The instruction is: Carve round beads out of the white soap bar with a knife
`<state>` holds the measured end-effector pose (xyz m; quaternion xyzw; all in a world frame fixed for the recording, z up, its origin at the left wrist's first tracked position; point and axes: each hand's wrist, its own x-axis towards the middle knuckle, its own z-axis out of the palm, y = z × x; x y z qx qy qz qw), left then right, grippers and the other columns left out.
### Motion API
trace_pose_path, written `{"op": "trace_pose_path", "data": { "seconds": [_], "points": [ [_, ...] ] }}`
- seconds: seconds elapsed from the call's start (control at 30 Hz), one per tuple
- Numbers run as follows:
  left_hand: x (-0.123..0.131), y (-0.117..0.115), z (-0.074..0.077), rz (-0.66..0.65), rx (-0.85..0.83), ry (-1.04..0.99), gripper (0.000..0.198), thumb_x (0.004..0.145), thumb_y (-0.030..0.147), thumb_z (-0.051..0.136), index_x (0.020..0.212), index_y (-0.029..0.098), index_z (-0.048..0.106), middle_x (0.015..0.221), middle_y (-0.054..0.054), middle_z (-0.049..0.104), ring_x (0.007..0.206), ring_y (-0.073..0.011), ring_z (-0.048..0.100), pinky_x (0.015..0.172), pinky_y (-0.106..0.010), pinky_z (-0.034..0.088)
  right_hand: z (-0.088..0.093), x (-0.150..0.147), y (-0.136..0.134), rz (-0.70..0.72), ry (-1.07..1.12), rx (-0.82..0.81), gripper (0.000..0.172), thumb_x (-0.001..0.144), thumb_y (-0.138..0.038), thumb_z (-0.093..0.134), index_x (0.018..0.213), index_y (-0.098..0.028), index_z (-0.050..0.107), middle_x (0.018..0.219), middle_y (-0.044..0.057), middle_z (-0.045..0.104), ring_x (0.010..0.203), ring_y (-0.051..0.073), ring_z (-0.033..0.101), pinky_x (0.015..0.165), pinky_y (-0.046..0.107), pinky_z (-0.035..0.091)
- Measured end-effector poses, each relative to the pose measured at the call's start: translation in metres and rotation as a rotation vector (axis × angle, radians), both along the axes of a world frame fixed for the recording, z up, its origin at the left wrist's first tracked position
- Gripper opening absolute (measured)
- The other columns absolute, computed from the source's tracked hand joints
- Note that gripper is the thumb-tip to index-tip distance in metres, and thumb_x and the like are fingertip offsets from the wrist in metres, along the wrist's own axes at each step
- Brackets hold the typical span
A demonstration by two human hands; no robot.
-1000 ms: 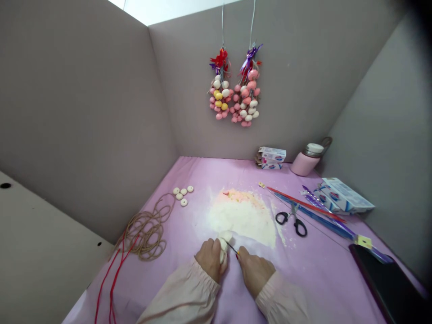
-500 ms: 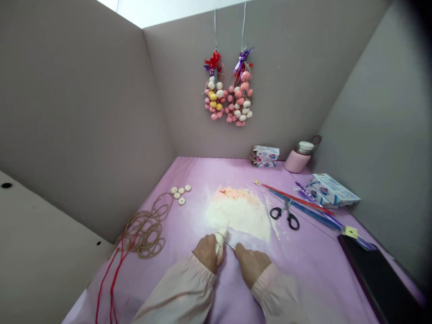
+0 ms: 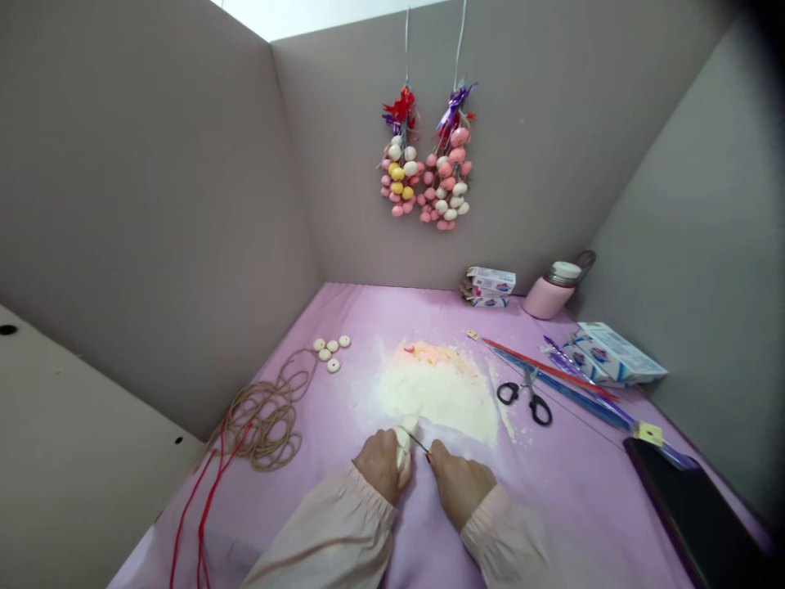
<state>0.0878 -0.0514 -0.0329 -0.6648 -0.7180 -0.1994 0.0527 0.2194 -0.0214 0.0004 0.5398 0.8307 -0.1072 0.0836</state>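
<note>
The lilac-covered counter (image 3: 359, 313) carries white shavings (image 3: 438, 399); by their near edge my left hand (image 3: 378, 463) has fingers around a pale block (image 3: 403, 439), my right hand (image 3: 459, 481) grips a thin tool (image 3: 419, 442). Probably carving; the next stroke needs steadiness.

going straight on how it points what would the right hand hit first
Probably the white piece in the left hand; the thin tool in the right hand points at it, contact unclear.

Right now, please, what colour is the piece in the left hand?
The piece in the left hand is off-white, as the head view shows.
</note>
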Motion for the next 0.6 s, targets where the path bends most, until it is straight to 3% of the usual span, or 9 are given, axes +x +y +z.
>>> {"op": "trace_pose_path", "data": {
  "seconds": [0.27,0.6],
  "points": [
    [-0.002,0.002,0.01,0.016,-0.169,-0.158,0.016,0.07,0.027,0.039,0.075,0.016,0.05,0.066,-0.004,0.054,0.066,-0.014,0.051,0.058,-0.023,0.035,-0.001,-0.003,0.004,-0.006,0.004,-0.061,0.031,0.084,-0.03,0.015,0.089,-0.021,0.044,0.069,0.008,0.061,0.066,0.023,0.058,0.051,0.03,0.036],
    [-0.009,0.003,0.015,0.047,-0.252,-0.259,0.018,0.069,0.031,0.039,0.079,0.019,0.047,0.062,0.0,0.053,0.057,-0.0125,0.05,0.051,-0.022,0.031,-0.003,-0.004,0.006,0.043,0.034,-0.042,0.031,0.084,-0.031,0.014,0.088,-0.022,0.042,0.071,0.007,0.062,0.066,0.023,0.058,0.05,0.03,0.035]
  ]
}}
